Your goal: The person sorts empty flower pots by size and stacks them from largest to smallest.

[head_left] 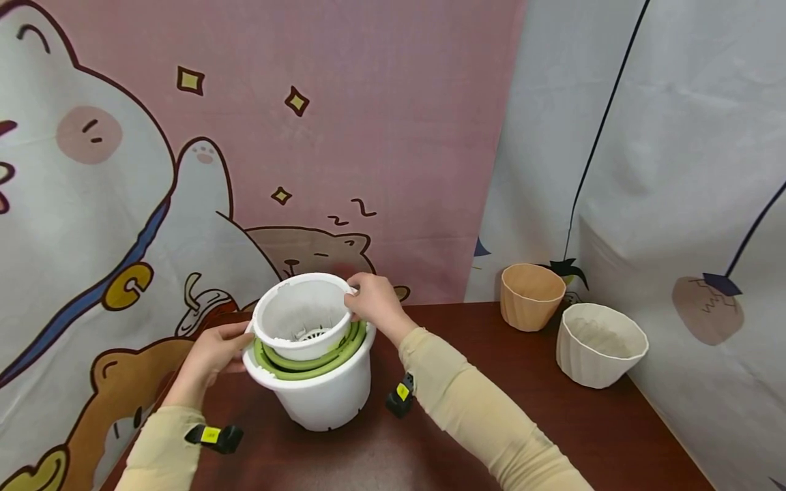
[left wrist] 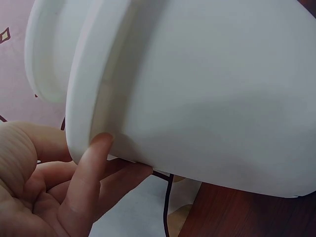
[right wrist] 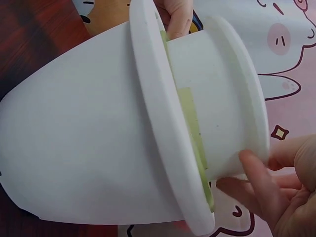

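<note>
A large white plastic flowerpot (head_left: 325, 402) stands on the table, with green pots (head_left: 295, 373) nested inside it. Topmost in the stack is a small white flowerpot (head_left: 288, 305), its slotted bottom visible, raised well above the big rim. My left hand (head_left: 211, 354) grips the large pot's rim from the left; in the left wrist view its fingers (left wrist: 101, 153) lie against that rim. On the other side, my right hand (head_left: 377, 303) pinches the small pot's rim, which the right wrist view also shows. The lower parts of the green pots are hidden.
Toward the right back of the dark red-brown table (head_left: 479, 382) stand a peach fluted pot (head_left: 531, 310) and a cream fluted pot (head_left: 592, 365). A printed cloth (head_left: 393, 136) hangs behind and along the right side.
</note>
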A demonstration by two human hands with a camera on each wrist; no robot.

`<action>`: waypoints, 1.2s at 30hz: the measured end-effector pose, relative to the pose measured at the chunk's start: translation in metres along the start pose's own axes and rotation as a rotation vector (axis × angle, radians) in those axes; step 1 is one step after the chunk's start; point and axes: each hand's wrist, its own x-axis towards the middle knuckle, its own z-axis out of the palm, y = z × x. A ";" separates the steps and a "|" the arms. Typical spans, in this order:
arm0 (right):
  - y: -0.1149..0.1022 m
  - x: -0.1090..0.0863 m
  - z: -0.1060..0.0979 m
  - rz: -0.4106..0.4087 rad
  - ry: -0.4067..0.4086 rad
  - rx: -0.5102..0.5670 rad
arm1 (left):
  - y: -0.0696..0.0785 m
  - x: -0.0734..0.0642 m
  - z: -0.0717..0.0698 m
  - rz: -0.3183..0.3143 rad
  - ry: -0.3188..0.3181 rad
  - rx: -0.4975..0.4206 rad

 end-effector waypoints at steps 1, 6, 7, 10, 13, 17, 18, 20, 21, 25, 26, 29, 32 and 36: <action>0.001 0.000 0.000 -0.002 0.006 -0.021 | 0.000 0.000 0.000 0.000 0.001 0.000; 0.006 -0.002 -0.001 -0.012 0.054 -0.145 | 0.000 0.000 -0.001 0.006 -0.004 0.000; 0.007 -0.002 -0.001 -0.013 0.058 -0.155 | 0.000 0.000 -0.001 0.007 -0.005 0.000; 0.010 -0.002 -0.001 -0.019 0.054 -0.154 | 0.000 0.000 -0.001 0.007 -0.006 0.000; 0.012 -0.003 -0.001 -0.026 0.045 -0.148 | 0.000 0.000 -0.002 0.006 -0.009 0.000; 0.015 -0.005 -0.002 -0.043 0.037 -0.136 | -0.001 0.000 -0.001 0.004 -0.010 -0.003; 0.016 -0.006 -0.002 -0.048 0.034 -0.133 | -0.001 0.000 -0.001 0.002 -0.009 -0.003; 0.018 -0.007 -0.002 -0.062 0.025 -0.124 | -0.002 0.000 -0.001 0.000 -0.009 -0.005; 0.019 -0.007 -0.003 -0.070 0.021 -0.117 | -0.002 0.001 -0.001 0.001 -0.009 -0.005; 0.024 -0.010 -0.005 -0.111 -0.002 -0.082 | -0.002 0.001 -0.001 0.000 -0.008 -0.004; 0.025 -0.011 -0.006 -0.123 -0.007 -0.071 | -0.002 0.000 -0.001 0.000 -0.007 -0.004; 0.030 -0.013 -0.008 -0.160 -0.015 -0.042 | -0.002 0.000 -0.001 0.002 -0.007 -0.001; 0.035 -0.016 -0.010 -0.198 -0.018 -0.012 | -0.002 0.000 -0.001 -0.002 -0.003 0.001; 0.043 -0.019 -0.012 -0.244 -0.018 0.027 | -0.002 0.000 -0.001 -0.009 0.003 0.005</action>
